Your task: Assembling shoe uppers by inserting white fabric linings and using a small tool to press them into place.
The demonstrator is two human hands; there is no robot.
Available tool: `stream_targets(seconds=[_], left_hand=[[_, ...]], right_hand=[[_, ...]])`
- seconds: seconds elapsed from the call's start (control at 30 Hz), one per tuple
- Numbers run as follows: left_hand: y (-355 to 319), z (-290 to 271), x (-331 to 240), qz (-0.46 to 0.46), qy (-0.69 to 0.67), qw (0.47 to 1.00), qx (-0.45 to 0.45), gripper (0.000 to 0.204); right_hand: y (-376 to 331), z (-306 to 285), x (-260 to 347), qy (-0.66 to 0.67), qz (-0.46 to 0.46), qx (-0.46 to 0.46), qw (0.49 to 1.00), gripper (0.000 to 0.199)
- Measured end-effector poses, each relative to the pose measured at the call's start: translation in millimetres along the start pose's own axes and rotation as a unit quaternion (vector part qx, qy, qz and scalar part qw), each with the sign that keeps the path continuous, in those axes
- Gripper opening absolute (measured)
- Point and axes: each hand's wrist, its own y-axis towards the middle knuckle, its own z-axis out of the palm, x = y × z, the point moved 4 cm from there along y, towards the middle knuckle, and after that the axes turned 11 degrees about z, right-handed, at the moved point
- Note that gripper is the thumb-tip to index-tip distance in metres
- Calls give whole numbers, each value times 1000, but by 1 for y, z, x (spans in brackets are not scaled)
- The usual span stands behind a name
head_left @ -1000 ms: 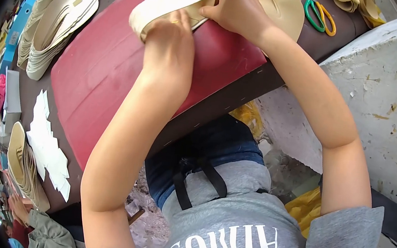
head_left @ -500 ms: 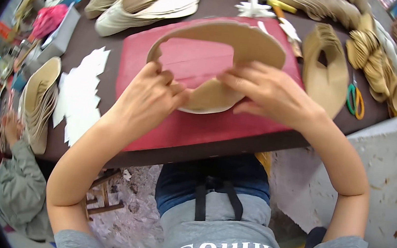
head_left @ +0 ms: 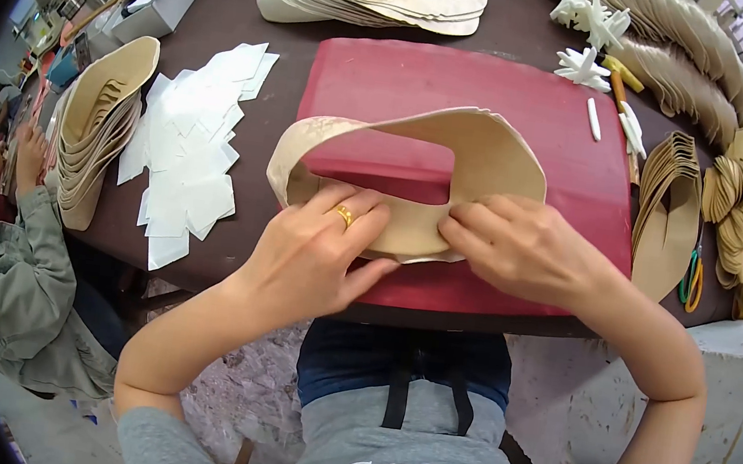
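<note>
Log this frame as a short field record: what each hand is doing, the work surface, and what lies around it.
left hand: presses on the near edge of the beige looped piece
right hand: pinches the same edge, fingers on it
surface: red mat on dark table
left of mat: white paper pieces, stack of beige pieces
right of mat: green-handled scissors
far left: another person's sleeve

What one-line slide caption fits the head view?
Both hands, left hand and right hand, press a curved beige hat-brim piece onto a red mat, paper scraps alongside.
</note>
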Motion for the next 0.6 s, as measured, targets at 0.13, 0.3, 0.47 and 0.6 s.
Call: stream_targets(seconds=[0.13,0.3,0.47,0.6], left_hand=[[3,3,2,-54,-53,997,-22,43],[5,6,6,-102,-20,995,9,40],[3,7,6,-112,-15,994,-3,37],[8,7,6,-110,14,994,13,36]], right_hand=[[12,-6,0,-24,33,34,999,26],[21,-9,-10,84,115,92,986,26],[15,-8,3,35,57,-29,997,25],[19,-6,2,18,112,4,994,25]])
